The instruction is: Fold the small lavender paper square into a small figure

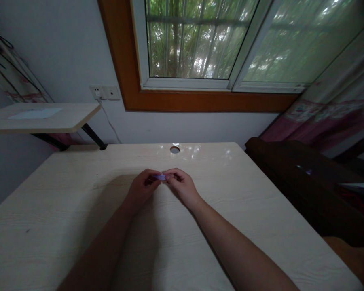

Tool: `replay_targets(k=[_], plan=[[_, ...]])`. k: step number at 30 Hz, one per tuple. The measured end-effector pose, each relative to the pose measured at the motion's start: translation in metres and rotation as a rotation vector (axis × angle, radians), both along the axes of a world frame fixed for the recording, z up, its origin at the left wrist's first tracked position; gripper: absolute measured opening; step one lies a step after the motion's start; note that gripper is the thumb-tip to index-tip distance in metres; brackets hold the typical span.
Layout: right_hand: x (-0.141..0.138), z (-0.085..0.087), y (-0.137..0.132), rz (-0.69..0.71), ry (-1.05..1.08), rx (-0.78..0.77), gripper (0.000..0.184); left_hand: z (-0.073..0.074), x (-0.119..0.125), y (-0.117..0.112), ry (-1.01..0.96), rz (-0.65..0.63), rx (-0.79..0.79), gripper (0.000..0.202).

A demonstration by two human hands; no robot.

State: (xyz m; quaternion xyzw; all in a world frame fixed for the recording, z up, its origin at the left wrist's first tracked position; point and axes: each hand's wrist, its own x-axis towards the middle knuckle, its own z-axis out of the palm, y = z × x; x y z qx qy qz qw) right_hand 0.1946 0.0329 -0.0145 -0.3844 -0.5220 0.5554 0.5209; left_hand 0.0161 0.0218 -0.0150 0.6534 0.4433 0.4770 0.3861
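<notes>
A small purple piece (160, 177), flat and perhaps paper, is pinched between my two hands over the far half of the desk. My left hand (142, 186) grips its left end with thumb and fingertips. At its right end, my right hand (182, 185) does the same, with the fingertips of both hands almost touching. Fingers cover much of the piece, so its full shape and exact kind do not show.
Beneath my hands is a pale wood-grain desk (230, 210) with a round cable hole (175, 150) near its back edge. A raised shelf (79, 115) with a paper sheet (34, 113) stands at left. Dark furniture (291, 173) adjoins the right side.
</notes>
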Motion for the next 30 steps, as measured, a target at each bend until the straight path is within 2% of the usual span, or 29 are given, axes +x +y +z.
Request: replay_targets(k=[5, 14, 24, 30], plan=[[0.0000, 0.0008, -0.0014, -0.016, -0.049, 0.053, 0.014, -0.0050, -0.0015, 0.0032, -0.020, 0.038, -0.013, 0.023], [0.0040, -0.0011, -0.0003, -0.047, -0.223, 0.311, 0.008, -0.0050, -0.0005, 0.0021, -0.066, 0.036, -0.033, 0.025], [0.0023, -0.0031, 0.0006, -0.039, -0.237, 0.379, 0.006, 0.0039, -0.0011, -0.0015, -0.079, 0.033, -0.027, 0.022], [0.0009, 0.0014, -0.0024, -0.033, -0.234, 0.347, 0.006, 0.0016, -0.0018, 0.0009, -0.070, 0.074, -0.043, 0.018]])
